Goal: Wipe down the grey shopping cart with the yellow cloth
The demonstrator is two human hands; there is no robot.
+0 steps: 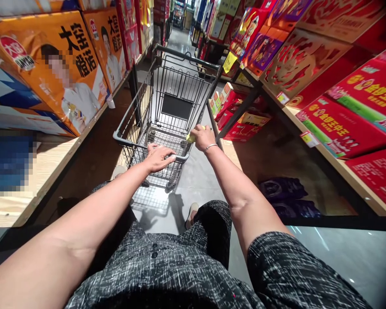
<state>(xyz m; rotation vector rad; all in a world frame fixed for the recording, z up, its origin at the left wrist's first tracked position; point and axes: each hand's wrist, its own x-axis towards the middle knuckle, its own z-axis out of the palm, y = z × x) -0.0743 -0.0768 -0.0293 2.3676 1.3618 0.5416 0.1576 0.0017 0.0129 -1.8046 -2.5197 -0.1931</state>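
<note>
1. The shopping cart (pixel 176 107) is placed in the aisle directly ahead of the body, with its grey handle (pixel 127 140) nearest.
2. The left hand (pixel 160 158) is laid palm down over the handle, its fingers extended and slightly apart.
3. A yellow item (pixel 191 137), possibly a cloth, is pinched in the curled fingers of the right hand (pixel 203 138), beside the cart's near right corner; contact with the rim cannot be told.
4. Progress, as judged: the handle has been reached; the yellow item has not been put down; what else is left cannot be told.
5. The cart's left side is closely bordered by the left shelf (pixel 61 150); more floor (pixel 206 176) is exposed towards the right shelf (pixel 333 155).
</note>
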